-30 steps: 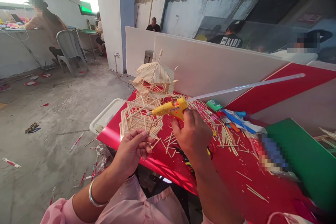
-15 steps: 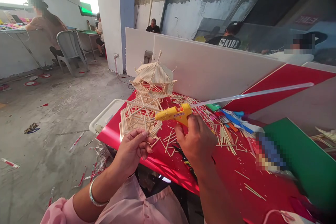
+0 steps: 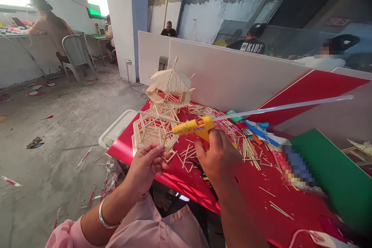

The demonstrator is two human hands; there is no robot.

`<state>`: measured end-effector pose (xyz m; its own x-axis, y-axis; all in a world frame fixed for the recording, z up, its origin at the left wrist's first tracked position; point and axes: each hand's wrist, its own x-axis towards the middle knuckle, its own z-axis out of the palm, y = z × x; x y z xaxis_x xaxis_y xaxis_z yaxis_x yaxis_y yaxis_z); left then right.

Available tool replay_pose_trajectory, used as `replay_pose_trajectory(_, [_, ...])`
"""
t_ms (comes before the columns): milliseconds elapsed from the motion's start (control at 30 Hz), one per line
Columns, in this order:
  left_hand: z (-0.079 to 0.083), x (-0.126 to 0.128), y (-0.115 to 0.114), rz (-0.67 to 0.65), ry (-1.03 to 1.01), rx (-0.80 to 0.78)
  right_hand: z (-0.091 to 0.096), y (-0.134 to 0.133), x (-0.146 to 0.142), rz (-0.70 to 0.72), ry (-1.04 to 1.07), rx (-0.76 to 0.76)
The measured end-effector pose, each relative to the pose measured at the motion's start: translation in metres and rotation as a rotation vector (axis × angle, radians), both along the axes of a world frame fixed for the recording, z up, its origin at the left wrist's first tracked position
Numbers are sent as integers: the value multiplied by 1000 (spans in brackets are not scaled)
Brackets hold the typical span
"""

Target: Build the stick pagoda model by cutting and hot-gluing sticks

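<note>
My left hand (image 3: 147, 164) is closed on the lower edge of a lattice frame of thin wooden sticks (image 3: 154, 130), holding it tilted above the red table (image 3: 250, 190). My right hand (image 3: 219, 159) grips a yellow glue gun (image 3: 194, 127). Its nozzle points left and touches the frame's right side. A long clear glue stick (image 3: 285, 106) juts from the back of the gun to the right. Behind the frame stands a stick-built pavilion model (image 3: 170, 87) with a pitched roof.
Loose sticks (image 3: 250, 149) litter the red table, with small tools (image 3: 258, 130) and a green board (image 3: 334, 178) to the right. White panels (image 3: 232, 73) wall the far side. A white tray (image 3: 116, 128) sits at the left corner. Other people sit at tables beyond.
My right hand has shifted the glue gun slightly right and down, and the glue stick's far end has dropped and swung right. My left hand and the frame have stayed put.
</note>
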<state>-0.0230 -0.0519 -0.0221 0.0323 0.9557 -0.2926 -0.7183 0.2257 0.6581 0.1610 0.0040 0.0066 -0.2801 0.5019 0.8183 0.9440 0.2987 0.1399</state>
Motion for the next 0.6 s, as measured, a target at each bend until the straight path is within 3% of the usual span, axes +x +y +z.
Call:
replay_pose_trajectory(267, [0, 2, 0, 8, 11, 0, -3, 3, -4, -17, 17, -77])
replay_pose_trajectory(400, [3, 3, -5, 1, 33, -11, -3, 0, 6, -109, 100, -185])
replay_pose_trajectory(500, [6, 4, -11, 15, 62, -8, -10, -7, 45, -308, 207, -348])
replay_pose_trajectory(600, [7, 6, -12, 15, 98, 11, -37, -21, 109, -561, 290, -581])
